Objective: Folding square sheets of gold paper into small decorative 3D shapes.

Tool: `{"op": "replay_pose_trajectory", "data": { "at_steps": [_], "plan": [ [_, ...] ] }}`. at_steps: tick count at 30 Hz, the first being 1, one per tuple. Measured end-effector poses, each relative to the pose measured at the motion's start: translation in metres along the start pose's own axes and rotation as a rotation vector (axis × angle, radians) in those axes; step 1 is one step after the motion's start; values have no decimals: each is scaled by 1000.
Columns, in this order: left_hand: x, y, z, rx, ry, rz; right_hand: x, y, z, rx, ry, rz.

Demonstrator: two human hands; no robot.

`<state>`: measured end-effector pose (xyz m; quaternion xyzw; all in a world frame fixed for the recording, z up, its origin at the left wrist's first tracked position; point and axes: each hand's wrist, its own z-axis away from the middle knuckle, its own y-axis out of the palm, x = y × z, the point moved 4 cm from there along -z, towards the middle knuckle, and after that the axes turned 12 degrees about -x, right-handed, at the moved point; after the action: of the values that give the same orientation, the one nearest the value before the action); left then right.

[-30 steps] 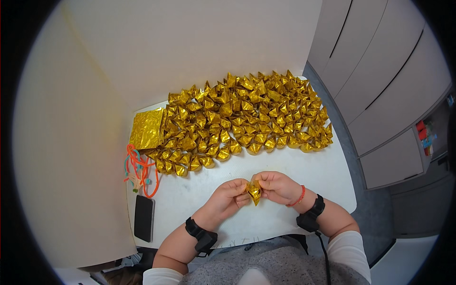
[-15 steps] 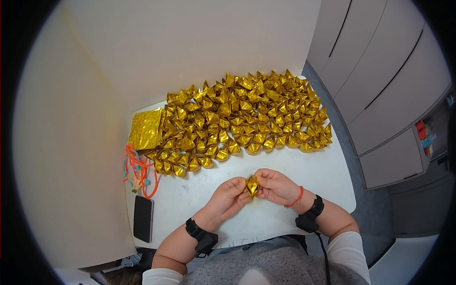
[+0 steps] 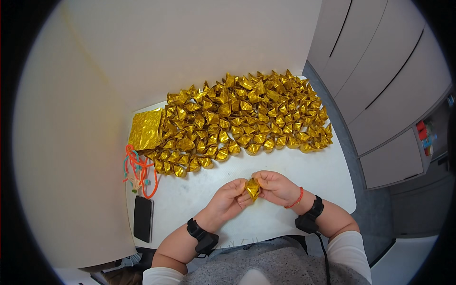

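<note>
Between my two hands, above the near half of the white table (image 3: 294, 199), is a small gold foil paper ingot (image 3: 253, 188). My left hand (image 3: 230, 198) pinches its left side with thumb and fingers. From the other side my right hand (image 3: 277, 187) grips its upper right part. Some of its underside is hidden by the fingers. Beyond my hands, many folded gold foil ingots (image 3: 251, 148) stand packed in rows across the back of the table. A stack of flat gold foil sheets (image 3: 146, 129) lies at their left end.
Orange and teal cords (image 3: 138, 167) lie at the table's left edge, with a black phone (image 3: 143, 218) nearer me. Pale walls rise behind and to the left. Grey cabinets (image 3: 375, 80) and an open drawer (image 3: 425, 137) are on the right.
The ingot has tilted and shifted slightly to the right and toward me, with both hands still on it. The rows, sheets, cords and phone are unmoved.
</note>
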<state>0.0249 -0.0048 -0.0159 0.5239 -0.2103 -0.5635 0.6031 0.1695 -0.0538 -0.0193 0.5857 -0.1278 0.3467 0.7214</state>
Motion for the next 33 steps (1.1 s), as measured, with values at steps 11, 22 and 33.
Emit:
{"op": "replay_pose_trajectory", "data": {
  "at_steps": [11, 22, 33],
  "plan": [
    [-1, 0, -1, -105, 131, -72, 0, 2, -2, -72, -118, 2],
    [1, 11, 4, -75, 86, -82, 4, 9, 1, 105, -63, -46],
    [-2, 5, -1, -109, 142, -106, 6, -1, 2, -36, -75, 48]
  ]
}}
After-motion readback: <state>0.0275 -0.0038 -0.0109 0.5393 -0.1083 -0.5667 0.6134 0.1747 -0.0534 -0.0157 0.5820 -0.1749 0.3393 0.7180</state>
